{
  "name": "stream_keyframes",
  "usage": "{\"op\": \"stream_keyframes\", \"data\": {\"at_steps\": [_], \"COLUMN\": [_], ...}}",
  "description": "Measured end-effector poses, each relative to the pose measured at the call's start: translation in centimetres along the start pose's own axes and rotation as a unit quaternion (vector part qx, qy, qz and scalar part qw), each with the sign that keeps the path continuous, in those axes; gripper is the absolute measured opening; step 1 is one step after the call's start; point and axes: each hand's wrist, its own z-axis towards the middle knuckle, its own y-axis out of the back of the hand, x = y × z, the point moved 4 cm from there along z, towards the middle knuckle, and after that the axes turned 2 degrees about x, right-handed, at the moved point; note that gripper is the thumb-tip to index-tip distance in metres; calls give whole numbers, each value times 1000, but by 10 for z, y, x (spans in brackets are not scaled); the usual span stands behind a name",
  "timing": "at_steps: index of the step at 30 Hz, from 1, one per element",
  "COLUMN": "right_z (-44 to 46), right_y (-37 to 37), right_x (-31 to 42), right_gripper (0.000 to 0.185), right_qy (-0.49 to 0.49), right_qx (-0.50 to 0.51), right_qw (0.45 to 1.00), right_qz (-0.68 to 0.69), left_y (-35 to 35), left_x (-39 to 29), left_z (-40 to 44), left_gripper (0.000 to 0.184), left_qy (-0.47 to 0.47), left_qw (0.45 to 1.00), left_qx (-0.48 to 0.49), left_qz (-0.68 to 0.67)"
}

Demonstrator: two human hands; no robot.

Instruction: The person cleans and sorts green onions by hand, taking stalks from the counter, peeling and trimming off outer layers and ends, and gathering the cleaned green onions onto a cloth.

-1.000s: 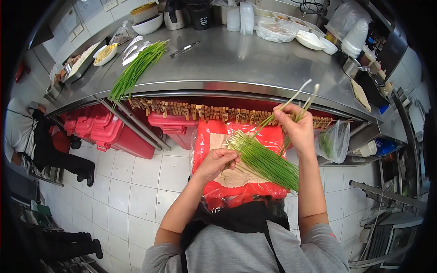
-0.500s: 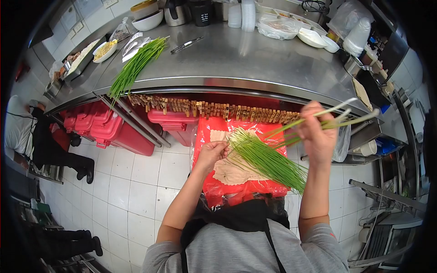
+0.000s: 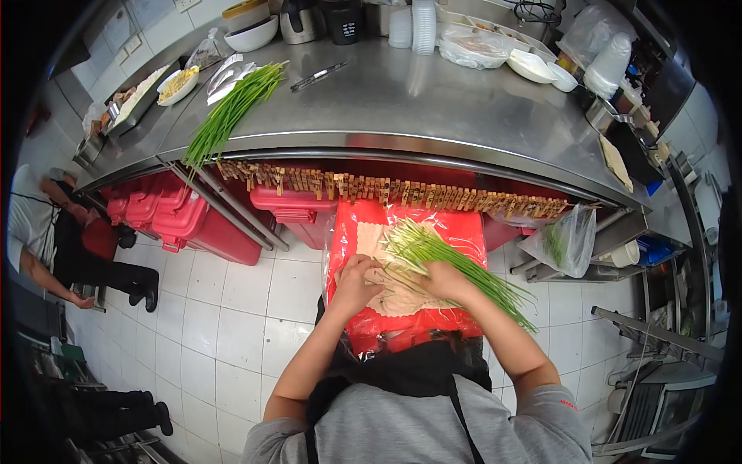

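A bundle of long green stalks (image 3: 456, 263) with pale ends lies slantwise on a beige cloth (image 3: 394, 298) over a red plastic-covered surface (image 3: 464, 226). At the left edge of the cloth rests my left hand (image 3: 357, 284), fingers bent and apart, close to the pale ends and some thin loose strands. My right hand (image 3: 447, 281) is on the near side of the bundle with its fingers wrapped round stalks near the pale ends; its fingertips are partly hidden.
Beyond is a steel counter (image 3: 433, 108) with another green bunch (image 3: 236, 108), a pen (image 3: 318, 76) and bowls (image 3: 530, 66). Wooden clothespins (image 3: 371, 189) hang along its front. Red bins (image 3: 205, 224) stand below. Another person (image 3: 85, 263) is at the left; a plastic bag (image 3: 568, 246) hangs right.
My right hand has come down from the upper right with its stalks onto the bundle. My left hand has shifted slightly down and its fingers have spread. The person at the left has moved an arm.
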Motion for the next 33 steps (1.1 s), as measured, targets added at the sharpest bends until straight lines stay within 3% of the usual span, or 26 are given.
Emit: {"op": "stream_keyframes", "data": {"at_steps": [4,5,7,10,14,19,26,27,30,31,33], "right_z": [7,10,13,5,-6,-18,-43,-44,-46,-46,-42], "right_y": [-34,-32,-20,14,37,47,75,79,84,85,88], "right_x": [-5,-4,-7,-3,10,19,23,21,14,18,27], "right_gripper": [27,23,23,23,16,23,20,19,18,13,13], "right_qy": [-78,-93,-74,-50,32,45,34,28,-25,-17,4], "right_qx": [-23,-20,-24,-6,25,40,91,101,94,79,38], "right_qw": [993,991,996,993,958,960,962,966,904,877,874], "right_qz": [-88,-96,-34,105,283,274,257,237,416,474,484], "left_y": [5,2,-4,-17,-34,-27,0,2,-3,-8,-21], "left_x": [2,6,11,5,-22,-25,11,16,-9,-24,-54], "left_z": [-1,0,-2,-3,8,28,39,38,28,25,22], "left_gripper": [31,29,28,29,23,14,18,25,32,34,37], "left_qy": [29,75,164,152,118,153,221,211,242,214,156], "left_qw": [999,994,964,931,890,812,756,774,798,791,775], "left_qx": [6,55,154,243,178,118,14,33,119,137,168], "left_qz": [-16,-59,-142,-226,-404,-551,-615,-596,-540,-557,-589]}}
